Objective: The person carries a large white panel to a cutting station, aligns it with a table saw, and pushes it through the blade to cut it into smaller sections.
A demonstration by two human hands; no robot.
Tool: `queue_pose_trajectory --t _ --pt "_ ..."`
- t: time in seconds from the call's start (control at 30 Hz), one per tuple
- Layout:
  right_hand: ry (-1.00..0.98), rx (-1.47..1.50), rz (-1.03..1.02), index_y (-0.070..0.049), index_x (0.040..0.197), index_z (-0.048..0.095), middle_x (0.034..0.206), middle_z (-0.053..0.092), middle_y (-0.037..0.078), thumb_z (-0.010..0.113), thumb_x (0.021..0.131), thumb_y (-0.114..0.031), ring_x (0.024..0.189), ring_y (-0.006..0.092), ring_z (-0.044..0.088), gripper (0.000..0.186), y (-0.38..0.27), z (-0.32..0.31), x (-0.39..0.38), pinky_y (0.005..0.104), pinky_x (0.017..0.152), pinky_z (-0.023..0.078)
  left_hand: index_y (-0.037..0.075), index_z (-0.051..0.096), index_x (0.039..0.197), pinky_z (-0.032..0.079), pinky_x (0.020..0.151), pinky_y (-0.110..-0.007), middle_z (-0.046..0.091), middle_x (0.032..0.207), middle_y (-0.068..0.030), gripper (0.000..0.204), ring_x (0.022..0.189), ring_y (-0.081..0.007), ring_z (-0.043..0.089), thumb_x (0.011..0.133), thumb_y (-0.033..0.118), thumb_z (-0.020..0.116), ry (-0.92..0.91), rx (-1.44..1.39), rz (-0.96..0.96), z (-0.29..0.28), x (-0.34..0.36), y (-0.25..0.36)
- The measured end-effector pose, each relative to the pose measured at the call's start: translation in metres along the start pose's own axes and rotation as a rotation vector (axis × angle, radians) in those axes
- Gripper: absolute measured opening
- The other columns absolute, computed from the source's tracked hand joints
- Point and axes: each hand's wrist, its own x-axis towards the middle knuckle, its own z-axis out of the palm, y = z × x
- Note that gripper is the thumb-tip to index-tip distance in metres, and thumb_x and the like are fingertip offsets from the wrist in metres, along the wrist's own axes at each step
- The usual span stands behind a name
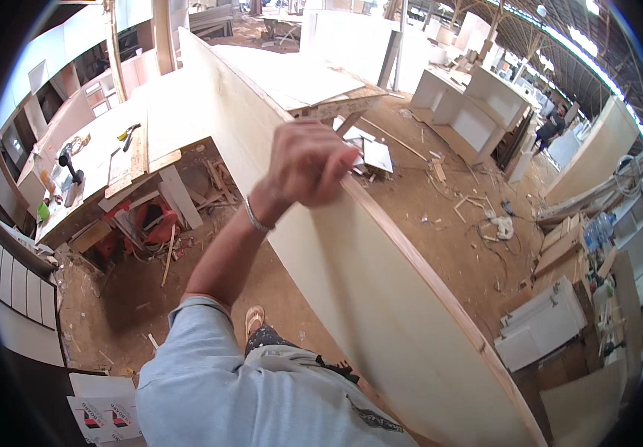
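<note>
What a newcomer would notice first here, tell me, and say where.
The long pale panel stands out most: it stands on edge, slanting from the upper left to the lower right, with the left grip over its top edge. Next comes the bright white table at upper left, with a yellow-and-black tool on it. Right of the panel, the brown floor is strewn with scraps.

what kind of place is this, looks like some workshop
Probably a carpentry or furniture workshop. The left hand grips the edge of a long pale panel, box-like cabinet units stand farther back, and wood scraps lie about the floor.
</note>
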Motion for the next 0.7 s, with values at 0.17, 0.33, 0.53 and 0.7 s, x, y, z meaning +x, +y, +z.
queue_pose_trajectory --t 0.17,0.33,0.53,0.7 --pt "0.476 -0.435 -0.105 0.002 0.140 0.053 0.137 0.059 0.022 0.073 0.081 -0.043 0.124 0.0367 0.059 0.076 -0.047 -0.097 -0.144 0.0454 0.106 0.047 0.011 0.049 0.054 0.039 0.052 -0.033 0.044 0.052 -0.0036 0.042 0.045 -0.0234 0.046 0.092 0.023 0.061 -0.043 -0.018 -0.072 0.039 -0.010 0.103" --pt "0.622 -0.715 -0.400 0.002 0.139 0.053 0.137 0.058 0.024 0.080 0.076 -0.040 0.125 0.0385 0.059 0.081 -0.128 -0.094 -0.231 0.0456 0.106 0.046 0.012 0.051 0.053 0.040 0.053 -0.033 0.045 0.051 -0.0021 0.035 0.046 -0.0214 0.047 0.084 0.019 0.066 -0.034 -0.041 -0.121 0.081 -0.050 0.144" --pt "-0.068 -0.686 -0.488 -0.002 0.144 0.048 0.124 0.065 0.025 0.084 0.077 -0.037 0.118 0.0429 0.063 0.084 -0.146 0.114 -0.081 0.0467 0.099 0.051 0.014 0.046 0.052 0.041 0.054 -0.033 0.044 0.051 -0.0011 0.035 0.046 -0.0193 0.045 0.080 0.013 0.067 -0.072 -0.006 -0.179 0.114 -0.136 0.172" --pt "0.077 -0.870 -0.425 -0.006 0.109 0.061 0.081 0.069 0.023 0.075 0.084 -0.024 0.082 0.0457 0.068 0.033 -0.035 0.147 0.019 0.0545 0.073 0.053 0.014 0.047 0.056 0.044 0.062 -0.035 0.048 0.054 -0.0008 0.039 0.056 -0.0205 0.052 0.087 0.020 0.069 -0.210 -0.128 -0.333 0.164 -0.198 0.212"
